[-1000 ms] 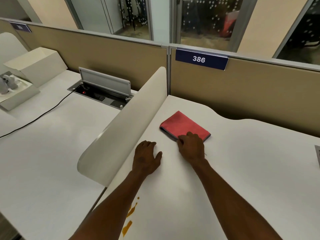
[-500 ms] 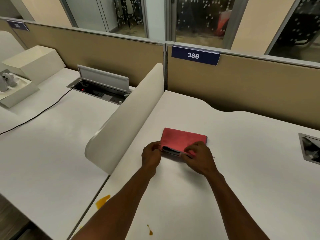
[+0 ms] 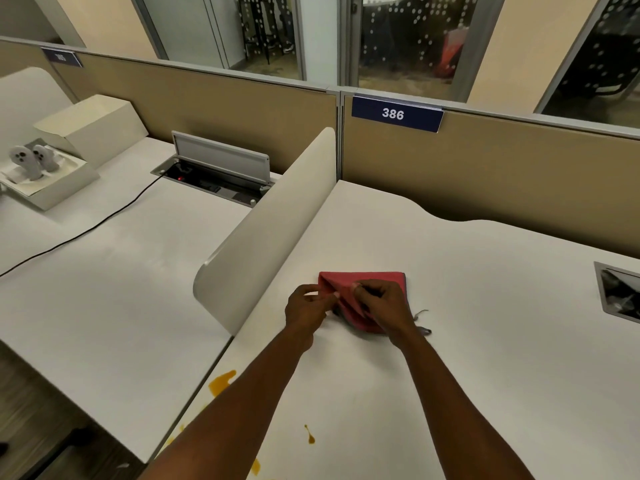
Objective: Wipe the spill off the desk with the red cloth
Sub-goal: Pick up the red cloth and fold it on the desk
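Observation:
The folded red cloth [image 3: 360, 284] lies on the white desk [image 3: 485, 323] in front of me. My left hand [image 3: 306, 308] pinches its near left edge and my right hand [image 3: 384, 308] pinches the top layer, lifting it into a peak. Orange spill [image 3: 221, 382] marks the desk near its left front edge, with a smaller drop [image 3: 310, 437] closer to me and more patches partly hidden under my left forearm.
A curved white divider [image 3: 270, 230] runs along the desk's left side. Beyond it are an open cable box [image 3: 221, 174], a black cable [image 3: 86, 230] and a white box with controllers [image 3: 45, 168]. A tan partition [image 3: 502, 174] closes the back; a metal cutout [image 3: 620, 292] sits at right.
The cloth was pulled closer to me. Both hands went from lying on the desk and cloth to pinching the cloth's near edge and lifting its top layer.

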### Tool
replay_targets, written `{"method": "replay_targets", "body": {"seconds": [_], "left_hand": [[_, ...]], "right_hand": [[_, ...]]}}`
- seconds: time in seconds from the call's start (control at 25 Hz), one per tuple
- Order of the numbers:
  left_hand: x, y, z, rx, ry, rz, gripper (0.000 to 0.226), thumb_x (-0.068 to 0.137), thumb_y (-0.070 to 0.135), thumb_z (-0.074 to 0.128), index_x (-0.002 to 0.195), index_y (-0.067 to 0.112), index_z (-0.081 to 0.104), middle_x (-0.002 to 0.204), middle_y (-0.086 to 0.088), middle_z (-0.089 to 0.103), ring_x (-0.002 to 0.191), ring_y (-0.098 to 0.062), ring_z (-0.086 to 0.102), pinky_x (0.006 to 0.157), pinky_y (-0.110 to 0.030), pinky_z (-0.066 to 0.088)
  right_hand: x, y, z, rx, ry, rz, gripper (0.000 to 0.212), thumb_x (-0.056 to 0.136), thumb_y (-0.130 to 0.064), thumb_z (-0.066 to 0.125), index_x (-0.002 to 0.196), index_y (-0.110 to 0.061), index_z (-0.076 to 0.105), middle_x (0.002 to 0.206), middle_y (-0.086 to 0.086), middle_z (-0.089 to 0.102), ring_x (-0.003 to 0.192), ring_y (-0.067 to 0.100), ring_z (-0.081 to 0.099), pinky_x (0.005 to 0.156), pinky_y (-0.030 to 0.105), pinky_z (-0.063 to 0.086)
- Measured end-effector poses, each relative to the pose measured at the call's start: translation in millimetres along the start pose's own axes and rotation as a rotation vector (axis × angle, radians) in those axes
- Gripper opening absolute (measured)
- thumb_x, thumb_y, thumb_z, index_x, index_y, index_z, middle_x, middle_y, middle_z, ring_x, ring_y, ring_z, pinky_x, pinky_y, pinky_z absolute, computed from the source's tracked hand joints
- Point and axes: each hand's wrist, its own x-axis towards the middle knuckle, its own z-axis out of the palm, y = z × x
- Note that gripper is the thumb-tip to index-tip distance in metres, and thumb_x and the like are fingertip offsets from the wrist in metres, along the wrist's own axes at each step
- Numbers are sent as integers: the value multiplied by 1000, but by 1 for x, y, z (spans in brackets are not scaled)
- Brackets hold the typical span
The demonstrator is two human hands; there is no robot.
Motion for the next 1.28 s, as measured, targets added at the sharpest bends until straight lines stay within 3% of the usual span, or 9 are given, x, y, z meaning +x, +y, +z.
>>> {"method": "replay_targets", "body": {"seconds": [0.12, 0.2, 0.32, 0.44, 0.68, 0.76, 0.84, 1.0, 1.28], "left_hand": [[7, -2, -10, 98, -77, -38, 109, 46, 26, 89, 144, 27, 42, 119, -15, 70, 111, -32, 67, 96, -46, 55], [5, 6, -14, 150, -175, -22, 116, 49, 31, 90, 151, 25, 36, 114, -14, 73, 106, -29, 69, 85, -40, 54], [-3, 27, -19, 407, -237, 130, 75, 68, 23, 87, 137, 16, 58, 95, -9, 74, 85, -23, 70, 70, -32, 54], [-15, 61, -25, 729, -168, 449, 23, 79, 21, 76, 99, 11, 79, 91, -10, 77, 86, -24, 72, 76, -33, 57], [-12, 128, -64, 648, 102, 898, 20, 81, 12, 78, 100, 6, 79, 95, -14, 75, 84, -28, 70, 81, -32, 55], [-15, 114, -86, 755, 62, 1014, 19, 84, 9, 77, 102, 8, 78, 101, -11, 73, 84, -23, 69, 81, -31, 56], [-15, 73, -107, 915, -7, 1021, 19, 85, 8, 76, 105, 10, 79, 110, -12, 71, 92, -25, 68, 87, -34, 55], [-13, -18, -143, 1111, -142, 814, 19, 92, 8, 68, 109, 11, 78, 115, -11, 69, 104, -32, 67, 91, -33, 52], [-18, -50, -177, 1079, -138, 813, 32, 99, 24, 58, 128, 17, 69, 131, -8, 65, 119, -27, 59, 101, -36, 47]], "right_hand": [[-7, -30, -17, 129, 51, -36, 11, 98, -18, 69, 96, -18, 81, 93, -1, 80, 92, 18, 73, 80, 31, 55], [-12, -58, -33, 197, 36, -109, 14, 100, -14, 65, 94, -16, 78, 89, -2, 79, 86, 10, 72, 77, 26, 56], [-8, -98, -55, 249, -7, -220, 17, 102, -8, 60, 93, -10, 74, 82, -4, 75, 78, 7, 69, 70, 20, 55], [5, -124, -73, 121, 47, -301, 23, 102, -10, 61, 84, -17, 74, 75, -11, 70, 72, 4, 61, 70, 21, 52], [-6, -151, -101, 65, 118, -413, 15, 98, -38, 66, 91, -27, 75, 85, -5, 69, 81, 10, 59, 69, 28, 49], [-24, -138, -89, 55, 42, -423, 12, 101, -27, 65, 96, -24, 76, 90, -3, 73, 83, 11, 64, 69, 25, 51], [-44, -103, -67, -25, -66, -353, 15, 101, -12, 63, 97, -17, 77, 93, 2, 77, 88, 14, 70, 80, 26, 54], [-82, -9, -30, -323, -319, -98, 14, 98, -23, 71, 87, -27, 80, 82, -3, 76, 78, 7, 68, 81, 44, 54], [-113, 10, 7, -588, -198, -15, 9, 89, -36, 80, 91, -28, 83, 89, -14, 80, 86, -3, 71, 87, 32, 57]]}}
